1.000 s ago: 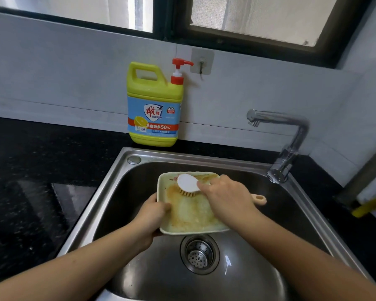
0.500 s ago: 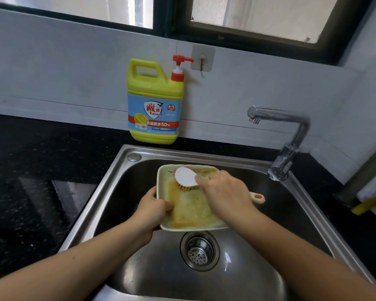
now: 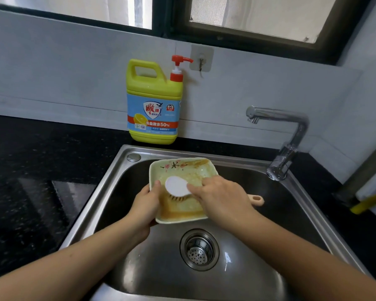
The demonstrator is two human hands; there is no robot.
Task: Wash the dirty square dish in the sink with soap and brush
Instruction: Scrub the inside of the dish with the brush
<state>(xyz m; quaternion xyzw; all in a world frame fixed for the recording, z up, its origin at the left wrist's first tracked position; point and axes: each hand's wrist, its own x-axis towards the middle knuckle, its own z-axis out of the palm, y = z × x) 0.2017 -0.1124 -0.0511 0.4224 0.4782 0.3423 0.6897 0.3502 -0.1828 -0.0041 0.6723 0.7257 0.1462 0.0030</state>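
Observation:
A pale green square dish [image 3: 187,170] with a flower pattern and brown greasy smears is held tilted over the steel sink [image 3: 117,177]. My left hand [image 3: 146,205] grips its left rim, thumb inside the dish. My right hand [image 3: 221,198] grips a brush [image 3: 175,186] with a white oval head, bristles down on the middle of the dish. The brush's peach handle end [image 3: 257,199] sticks out behind my right wrist.
A yellow dish soap jug [image 3: 153,109] with a red pump stands on the black counter [image 3: 30,170] behind the sink. The chrome tap [image 3: 287,144] rises at the sink's right rear, spout pointing left. The drain strainer [image 3: 199,249] lies below the dish.
The brush head has moved from the dish's far edge down toward its middle, uncovering the flower pattern at the top. My left hand keeps its hold on the left rim.

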